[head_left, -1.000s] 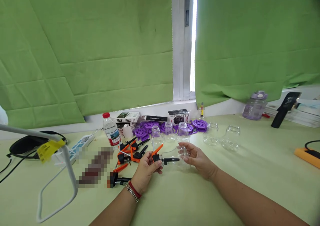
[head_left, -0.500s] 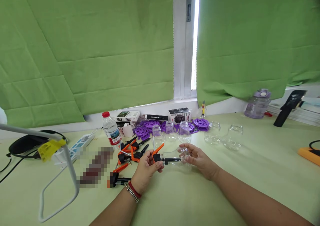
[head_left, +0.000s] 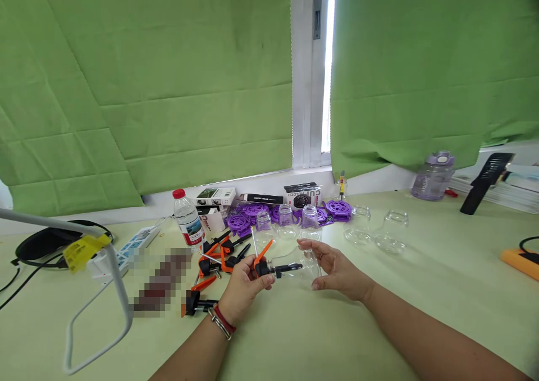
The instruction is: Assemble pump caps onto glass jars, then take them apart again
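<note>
Fingers of the right hand (head_left: 337, 271) have spread wider, loosely cupping the clear plastic bottle (head_left: 305, 269) held sideways over the pale green table (head_left: 421, 297). The left hand (head_left: 242, 288) pinches the black-and-orange trigger sprayer head (head_left: 265, 265), which seemingly touches the bottle. They are being joined; next, collar and neck need lining up.

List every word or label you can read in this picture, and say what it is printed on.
"CUP HOLDER", only partly legible: black-and-white box.
Too small or blurred to read: black box, water bottle label, purple jug lettering.
</note>
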The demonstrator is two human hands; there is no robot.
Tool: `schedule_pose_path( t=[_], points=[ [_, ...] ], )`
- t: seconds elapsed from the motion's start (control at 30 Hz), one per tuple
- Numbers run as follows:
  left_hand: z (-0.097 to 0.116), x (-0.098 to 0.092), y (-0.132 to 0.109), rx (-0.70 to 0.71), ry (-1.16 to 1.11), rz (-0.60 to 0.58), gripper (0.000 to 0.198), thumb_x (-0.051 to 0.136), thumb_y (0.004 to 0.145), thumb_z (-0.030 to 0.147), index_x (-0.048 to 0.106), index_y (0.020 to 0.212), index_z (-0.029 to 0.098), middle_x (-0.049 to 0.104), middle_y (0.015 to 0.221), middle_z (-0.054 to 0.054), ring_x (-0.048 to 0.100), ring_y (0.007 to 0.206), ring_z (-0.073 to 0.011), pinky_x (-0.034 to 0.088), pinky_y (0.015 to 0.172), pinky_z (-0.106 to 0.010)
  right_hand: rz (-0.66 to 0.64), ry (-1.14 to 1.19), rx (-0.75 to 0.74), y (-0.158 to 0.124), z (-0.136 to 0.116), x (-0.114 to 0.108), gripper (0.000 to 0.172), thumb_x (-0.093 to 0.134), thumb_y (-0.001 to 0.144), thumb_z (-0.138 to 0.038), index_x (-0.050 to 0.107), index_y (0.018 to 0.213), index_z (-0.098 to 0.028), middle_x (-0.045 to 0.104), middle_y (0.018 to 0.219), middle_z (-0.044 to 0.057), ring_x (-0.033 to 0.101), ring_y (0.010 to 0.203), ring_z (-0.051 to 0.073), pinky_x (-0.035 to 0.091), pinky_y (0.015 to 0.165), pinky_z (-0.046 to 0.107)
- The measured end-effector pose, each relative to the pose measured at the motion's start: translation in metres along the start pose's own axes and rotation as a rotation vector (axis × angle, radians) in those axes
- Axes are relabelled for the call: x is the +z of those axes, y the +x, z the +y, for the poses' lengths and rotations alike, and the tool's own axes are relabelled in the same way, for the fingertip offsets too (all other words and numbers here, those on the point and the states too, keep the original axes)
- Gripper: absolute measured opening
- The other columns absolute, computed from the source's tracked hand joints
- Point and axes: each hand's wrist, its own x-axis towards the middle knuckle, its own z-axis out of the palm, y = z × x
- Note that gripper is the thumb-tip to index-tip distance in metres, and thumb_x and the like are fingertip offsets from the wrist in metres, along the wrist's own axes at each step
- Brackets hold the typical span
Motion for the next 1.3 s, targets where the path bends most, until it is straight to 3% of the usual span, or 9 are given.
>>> schedule_pose_path(
  t=[0.17,0.6,0.87,1.07,1.3],
  points=[
    [0.000,0.000,0.000,-0.017,-0.011,-0.019,0.037,0.076,0.061,0.030,0.055,0.086,0.014,0.062,0.069,-0.001,0.058,0.061,-0.0133,0.048,0.062,-0.029,-0.026,-0.050,-0.025,0.000,-0.001,-0.003,0.077,0.085,0.052,-0.021,0.053,0.122,-0.027,0.039,0.142,0.009,0.023,0.136,0.024,0.011,0.112,0.044],
    [-0.005,-0.006,0.003,-0.080,-0.138,-0.057,0.029,0.070,0.069,0.035,0.055,0.082,0.014,0.059,0.070,-0.001,0.061,0.060,-0.0149,0.045,0.053,-0.025,-0.025,-0.233,-0.037,-0.003,-0.003,0.002,0.079,0.084,0.055,-0.023,0.049,0.126,-0.032,0.035,0.145,0.005,0.021,0.137,0.026,0.013,0.113,0.045],
    [-0.004,-0.003,0.002,-0.003,-0.072,-0.100,0.027,0.071,0.069,0.031,0.055,0.081,0.014,0.058,0.070,-0.001,0.058,0.064,-0.0143,0.047,0.058,-0.028,-0.024,-0.331,-0.007,-0.002,-0.006,-0.005,0.078,0.083,0.055,-0.031,0.050,0.125,-0.029,0.042,0.140,0.009,0.034,0.130,0.031,0.030,0.103,0.047],
    [-0.003,0.001,-0.001,-0.013,-0.019,-0.101,0.032,0.074,0.065,0.026,0.053,0.086,0.015,0.058,0.072,0.000,0.058,0.066,-0.0135,0.049,0.063,-0.029,0.002,-0.263,0.060,-0.001,-0.007,-0.006,0.065,0.073,0.067,-0.043,0.051,0.125,-0.023,0.053,0.125,0.011,0.053,0.107,0.027,0.042,0.089,0.042],
    [-0.002,0.004,-0.003,-0.030,0.011,-0.126,0.032,0.074,0.065,0.026,0.051,0.084,0.016,0.055,0.073,0.002,0.057,0.066,-0.0125,0.047,0.061,-0.028,0.017,-0.107,0.246,-0.002,-0.007,0.001,0.052,0.061,0.077,-0.050,0.053,0.117,-0.018,0.062,0.097,0.007,0.059,0.077,0.017,0.047,0.077,0.034]
  ],
)
